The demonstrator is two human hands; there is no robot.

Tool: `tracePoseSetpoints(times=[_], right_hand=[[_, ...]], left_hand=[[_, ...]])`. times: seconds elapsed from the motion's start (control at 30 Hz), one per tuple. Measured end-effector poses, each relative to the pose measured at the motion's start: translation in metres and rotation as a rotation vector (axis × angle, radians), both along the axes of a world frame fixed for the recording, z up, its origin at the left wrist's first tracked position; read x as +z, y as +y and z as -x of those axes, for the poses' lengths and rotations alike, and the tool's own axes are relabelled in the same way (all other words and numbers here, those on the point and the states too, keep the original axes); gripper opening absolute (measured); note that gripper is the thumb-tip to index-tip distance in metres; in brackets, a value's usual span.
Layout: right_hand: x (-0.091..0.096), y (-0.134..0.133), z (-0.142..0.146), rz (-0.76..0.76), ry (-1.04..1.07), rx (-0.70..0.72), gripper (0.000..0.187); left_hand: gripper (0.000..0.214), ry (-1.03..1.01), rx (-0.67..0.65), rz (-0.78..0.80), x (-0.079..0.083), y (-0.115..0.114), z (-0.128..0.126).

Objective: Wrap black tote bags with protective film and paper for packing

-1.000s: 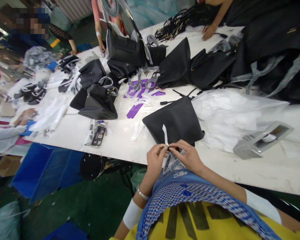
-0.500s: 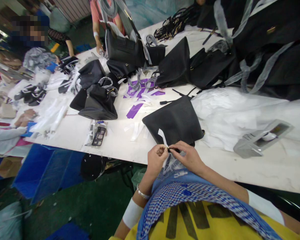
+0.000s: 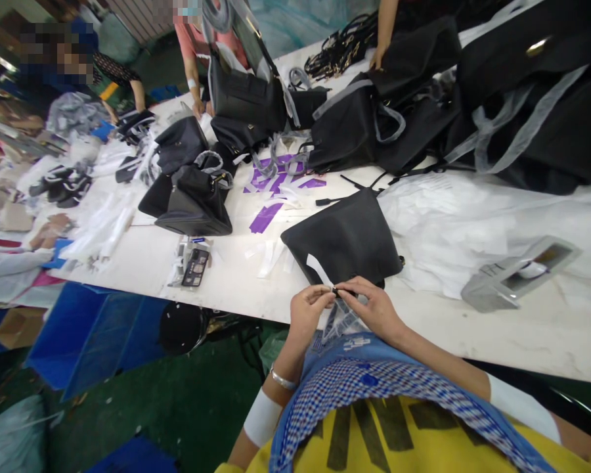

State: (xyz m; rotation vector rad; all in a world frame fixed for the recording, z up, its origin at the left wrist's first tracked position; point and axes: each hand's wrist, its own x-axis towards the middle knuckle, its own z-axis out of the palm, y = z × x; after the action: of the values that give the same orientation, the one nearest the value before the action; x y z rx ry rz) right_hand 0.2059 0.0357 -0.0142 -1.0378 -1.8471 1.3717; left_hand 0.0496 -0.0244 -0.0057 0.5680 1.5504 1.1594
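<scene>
My left hand (image 3: 305,315) is closed, its fingertips pinching the lower end of a white paper-like strip (image 3: 318,268). Against it my right hand (image 3: 375,309) is pinched on a small dark piece whose kind I cannot make out. The fingertips of both hands nearly meet, hiding most of what lies between them. Just beyond them a black bag (image 3: 345,233) lies flat on the white table (image 3: 246,282), its near edge by my fingers. Clear plastic wrap (image 3: 343,322) hangs below my hands, in front of my apron.
Several black bags (image 3: 192,200) stand to the left, with others (image 3: 345,135) behind. Purple tape pieces (image 3: 266,217) and a phone (image 3: 195,268) lie on the table. White sheeting (image 3: 438,223) covers the right side. Another person's hand (image 3: 381,52) touches the far bags.
Another person's arm has come in at the top, and the black bags there have shifted. My left fingers have straightened somewhat; the white strip has swung slightly left.
</scene>
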Motion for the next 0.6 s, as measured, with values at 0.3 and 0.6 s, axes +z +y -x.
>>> tracePoseSetpoints(times=[0.3, 0.6], right_hand=[[0.002, 0.000, -0.004, -0.113, -0.093, 0.075, 0.016], [0.009, -0.003, -0.001, -0.036, -0.110, 0.032, 0.016]], left_hand=[[0.019, 0.208, -0.178, -0.027, 0.008, -0.006, 0.003], [0.009, 0.775, -0.249, -0.209, 0.023, -0.016, -0.007]])
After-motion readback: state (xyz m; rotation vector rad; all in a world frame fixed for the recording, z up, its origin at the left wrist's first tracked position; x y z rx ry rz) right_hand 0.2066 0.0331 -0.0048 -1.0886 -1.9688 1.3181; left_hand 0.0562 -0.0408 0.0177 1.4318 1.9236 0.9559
